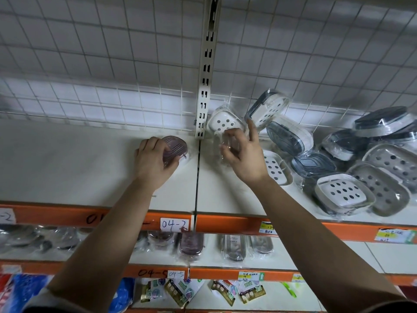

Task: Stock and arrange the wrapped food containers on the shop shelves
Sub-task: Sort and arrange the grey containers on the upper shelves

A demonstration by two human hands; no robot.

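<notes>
Forearms (pixel 108 233) are reaching up — left hand (pixel 153 163) gripping mauve oval wrapped container (pixel 176 144), right hand (pixel 243 157) pinching clear wrapped container (pixel 228 141); best seating both flat

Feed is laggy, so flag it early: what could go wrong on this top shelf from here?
The grey-lidded container, propped tilted against the wire grid right above the right hand, may topple if nudged. The white container nearest the front sits close to the shelf edge and could slip off.
</notes>
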